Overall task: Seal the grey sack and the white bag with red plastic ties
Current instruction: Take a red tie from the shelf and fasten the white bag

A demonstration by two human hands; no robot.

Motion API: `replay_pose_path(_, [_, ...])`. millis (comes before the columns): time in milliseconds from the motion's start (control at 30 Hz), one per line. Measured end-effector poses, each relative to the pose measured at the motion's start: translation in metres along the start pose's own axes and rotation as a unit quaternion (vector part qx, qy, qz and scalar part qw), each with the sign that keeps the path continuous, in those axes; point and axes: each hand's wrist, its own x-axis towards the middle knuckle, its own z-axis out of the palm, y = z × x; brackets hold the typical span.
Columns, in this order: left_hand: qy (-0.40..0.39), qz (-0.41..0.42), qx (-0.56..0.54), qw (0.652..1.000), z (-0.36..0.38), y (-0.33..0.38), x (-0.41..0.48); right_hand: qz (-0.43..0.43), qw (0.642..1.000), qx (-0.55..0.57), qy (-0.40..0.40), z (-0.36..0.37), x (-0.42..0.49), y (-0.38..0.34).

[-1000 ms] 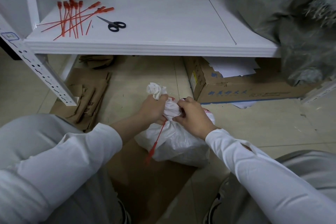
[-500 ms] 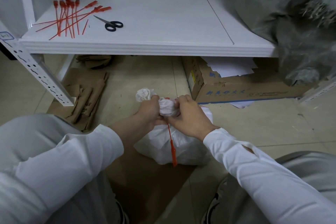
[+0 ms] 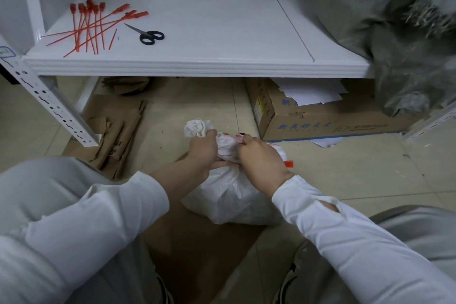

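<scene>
- The white bag (image 3: 229, 200) sits on flattened cardboard (image 3: 197, 249) on the floor, between your knees and just in front of the shelf's (image 3: 197, 66) front edge.
- Your left hand (image 3: 202, 153) has its grip closed round the twisted neck, with the bunched top sticking out beyond the fist.
- Your right hand (image 3: 261, 163) has a narrow grip curled on the red tie (image 3: 288, 163) at the neck; only the tie's end shows, beside that wrist.
- Hold the twist tight with the left, and cinch the tie below that fist so the gathered plastic cannot slip out. Pull the tail straight, not sideways.
- Your hands hide the tie's lock and loop, so I cannot tell whether the tail is threaded.
- The grey sack (image 3: 407, 44) fills the shelf's right end and is cut off by the frame. Its mouth cannot be made out.
- Spare ties (image 3: 91, 27) and scissors (image 3: 148, 36) lie near the shelf's front-left corner.
</scene>
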Motion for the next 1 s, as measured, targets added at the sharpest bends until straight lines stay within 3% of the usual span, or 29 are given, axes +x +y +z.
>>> replay_pose_path(233, [0.012,0.027,0.047,0.998,-0.001,0.001,0.002,-0.029,0.999,-0.032,-0.007,-0.004,-0.005,0.005])
replay_pose_path(433, [0.018,0.232,0.213,0.949,-0.001,0.005,-0.015,-0.043,0.999,-0.020,0.005,-0.010,0.000,0.023])
replay_pose_path(567, [0.005,0.281,0.245,0.928,-0.003,0.006,-0.029,-0.086,0.996,0.010,0.012,-0.007,0.001,0.036])
replay_pose_path(667, [0.017,0.240,0.198,0.950,-0.006,0.008,-0.032,-0.108,0.993,0.019,0.039,-0.012,-0.003,0.036])
replay_pose_path(800, [0.017,0.095,0.030,0.995,-0.003,0.010,-0.039,-0.114,0.991,0.018,0.065,-0.014,-0.002,0.038])
replay_pose_path(1000, [-0.016,0.015,-0.085,0.996,-0.003,-0.004,-0.047,-0.112,0.992,-0.005,0.053,-0.014,0.003,0.034])
